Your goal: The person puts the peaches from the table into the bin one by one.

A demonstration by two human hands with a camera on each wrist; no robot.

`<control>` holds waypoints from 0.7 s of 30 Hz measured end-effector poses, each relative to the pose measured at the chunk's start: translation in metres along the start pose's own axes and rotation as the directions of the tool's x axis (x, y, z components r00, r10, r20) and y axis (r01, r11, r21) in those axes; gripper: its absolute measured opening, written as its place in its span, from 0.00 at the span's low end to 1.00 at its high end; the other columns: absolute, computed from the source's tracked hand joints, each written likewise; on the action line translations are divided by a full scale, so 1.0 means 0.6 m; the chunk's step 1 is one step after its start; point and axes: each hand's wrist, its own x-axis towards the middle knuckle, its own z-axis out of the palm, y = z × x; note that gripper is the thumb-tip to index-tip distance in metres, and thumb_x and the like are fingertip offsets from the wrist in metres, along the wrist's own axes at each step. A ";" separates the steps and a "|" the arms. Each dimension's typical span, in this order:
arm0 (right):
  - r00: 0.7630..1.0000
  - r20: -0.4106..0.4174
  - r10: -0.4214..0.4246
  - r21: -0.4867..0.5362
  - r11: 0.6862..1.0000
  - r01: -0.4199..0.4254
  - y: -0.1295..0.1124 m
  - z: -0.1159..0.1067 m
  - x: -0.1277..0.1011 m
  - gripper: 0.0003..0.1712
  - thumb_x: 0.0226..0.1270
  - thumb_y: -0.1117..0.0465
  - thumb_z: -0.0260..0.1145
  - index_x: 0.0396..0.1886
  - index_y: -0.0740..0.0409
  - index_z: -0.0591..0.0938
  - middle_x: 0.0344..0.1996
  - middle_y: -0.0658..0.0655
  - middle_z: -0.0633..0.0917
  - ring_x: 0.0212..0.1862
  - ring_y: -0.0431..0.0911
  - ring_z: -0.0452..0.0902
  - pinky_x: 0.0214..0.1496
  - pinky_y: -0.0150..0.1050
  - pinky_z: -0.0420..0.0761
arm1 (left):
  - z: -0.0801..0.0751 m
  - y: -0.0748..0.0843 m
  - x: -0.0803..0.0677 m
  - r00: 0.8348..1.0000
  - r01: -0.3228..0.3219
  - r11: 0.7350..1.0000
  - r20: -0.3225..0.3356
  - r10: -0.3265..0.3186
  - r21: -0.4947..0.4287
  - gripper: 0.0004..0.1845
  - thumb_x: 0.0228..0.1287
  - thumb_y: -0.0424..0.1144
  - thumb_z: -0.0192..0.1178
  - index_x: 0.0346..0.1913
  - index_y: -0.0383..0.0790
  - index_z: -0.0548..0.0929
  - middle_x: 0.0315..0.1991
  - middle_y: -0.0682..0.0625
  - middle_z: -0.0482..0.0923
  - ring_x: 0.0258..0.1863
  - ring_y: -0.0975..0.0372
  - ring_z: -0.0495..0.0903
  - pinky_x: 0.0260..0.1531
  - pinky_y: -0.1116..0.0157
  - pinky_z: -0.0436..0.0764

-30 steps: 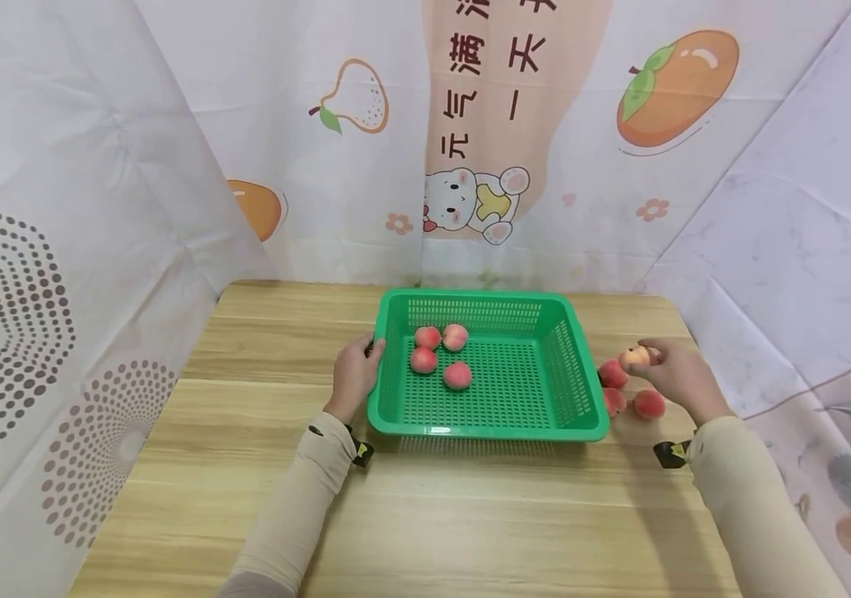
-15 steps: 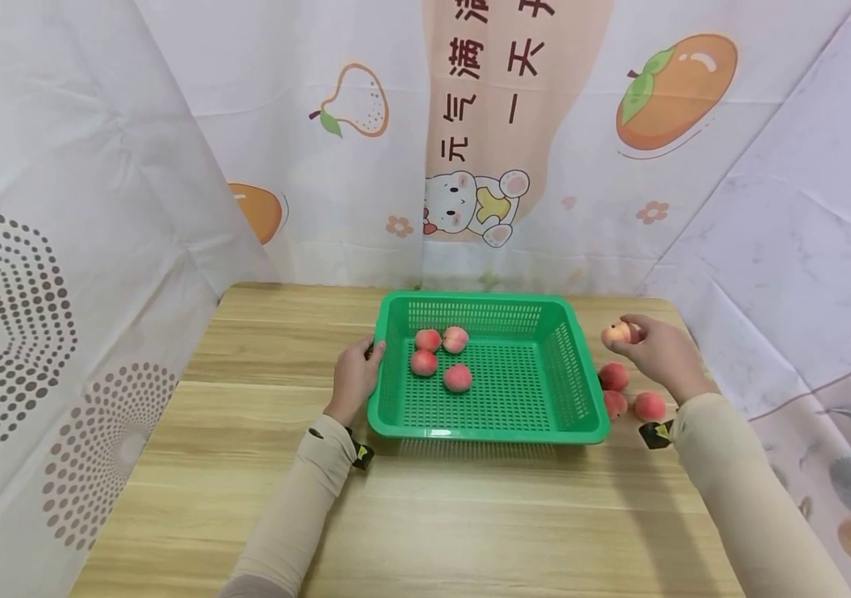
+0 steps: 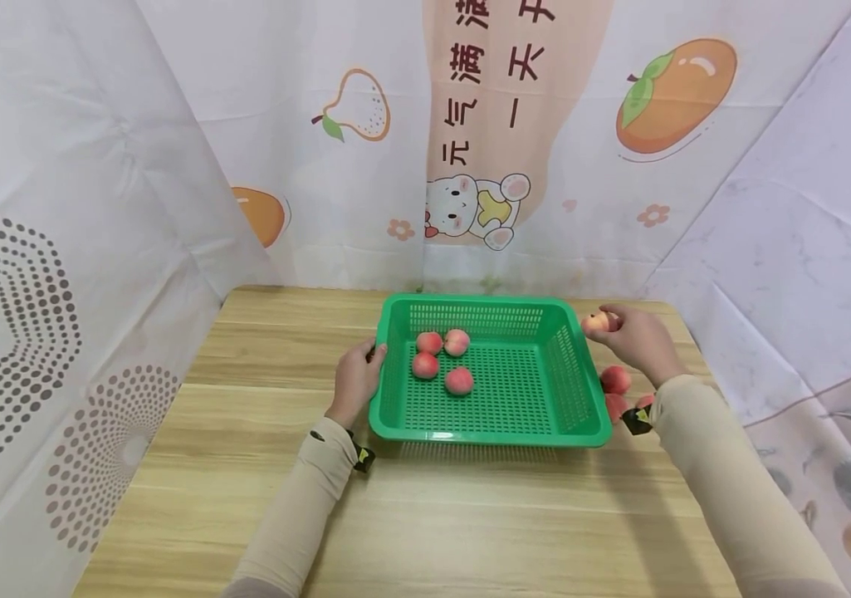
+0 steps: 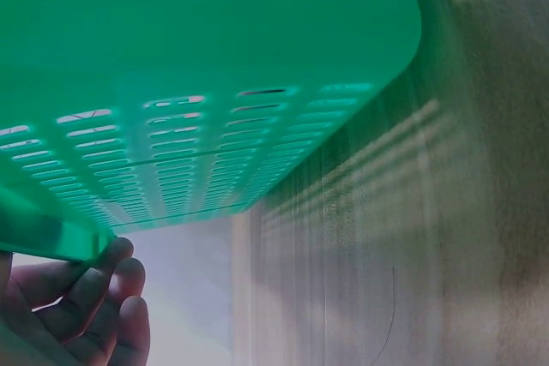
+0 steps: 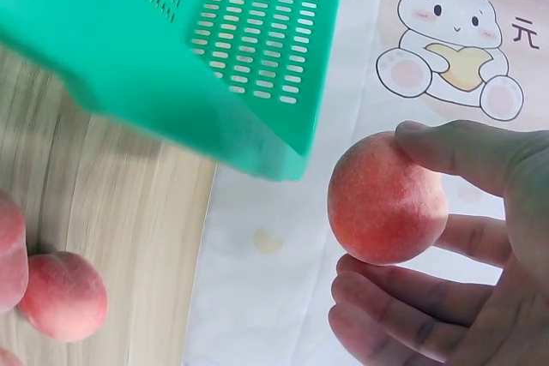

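While the right hand (image 3: 638,336) carries a peach (image 3: 595,321) pinched between thumb and fingertips just above the basket's right rim, the head view suggests the likeliest slip: the peach is held only at its sides and could roll off the rim onto the table (image 3: 410,515) instead of landing inside. The green basket (image 3: 582,390) holds four peaches (image 3: 443,363) bunched toward its left back part; three more peaches (image 3: 616,379) lie on the wood just right of it, partly hidden by the sleeve. The left hand (image 3: 354,380) grips the basket's left rim, fingers curled over the edge.

From the left wrist, those fingers (image 4: 94,297) curl under the basket lip (image 4: 51,237), lying close together; if this grip loosened, I judge the light basket could slide.

From the right wrist, the thumb (image 5: 463,156) sits on top of the peach (image 5: 388,199) and the fingers (image 5: 403,297) cup it from below, slightly spread. The basket corner (image 5: 257,126) is near, not touching, and two loose peaches (image 5: 60,296) rest on the table below.
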 end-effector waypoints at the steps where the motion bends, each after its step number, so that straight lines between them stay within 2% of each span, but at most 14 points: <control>1: 1.000 0.004 -0.001 -0.002 1.000 0.001 -0.002 0.001 0.002 0.39 0.68 0.44 0.63 0.67 0.68 0.70 0.49 0.73 0.81 0.51 0.66 0.76 0.53 0.63 0.73 | 0.000 0.000 0.000 1.000 0.001 1.000 0.001 -0.001 0.000 0.23 0.75 0.48 0.50 0.62 0.36 0.78 0.48 0.41 0.84 0.42 0.54 0.81 0.43 0.55 0.80; 5: 1.000 0.011 -0.014 -0.005 1.000 0.014 -0.011 0.004 0.012 0.37 0.68 0.46 0.63 0.67 0.67 0.70 0.53 0.74 0.80 0.54 0.67 0.75 0.55 0.64 0.72 | 0.000 0.002 -0.002 1.000 -0.005 1.000 -0.004 0.005 -0.002 0.22 0.75 0.47 0.50 0.61 0.35 0.79 0.47 0.41 0.84 0.41 0.54 0.81 0.43 0.55 0.80; 9: 0.999 0.017 -0.039 -0.012 0.999 0.039 -0.019 0.010 0.022 0.37 0.68 0.47 0.63 0.67 0.68 0.70 0.54 0.75 0.79 0.55 0.68 0.74 0.55 0.64 0.72 | 0.000 0.001 -0.004 0.999 -0.027 1.000 -0.028 0.027 0.011 0.21 0.75 0.45 0.51 0.59 0.34 0.80 0.43 0.40 0.84 0.37 0.55 0.80 0.38 0.58 0.79; 21: 0.996 0.007 -0.091 0.001 0.996 0.091 -0.030 0.021 0.046 0.37 0.68 0.46 0.63 0.66 0.68 0.71 0.43 0.71 0.83 0.41 0.60 0.76 0.45 0.56 0.74 | -0.001 0.002 -0.001 1.000 -0.019 1.000 -0.021 0.019 0.024 0.21 0.74 0.47 0.51 0.58 0.36 0.81 0.46 0.41 0.85 0.41 0.52 0.82 0.43 0.54 0.80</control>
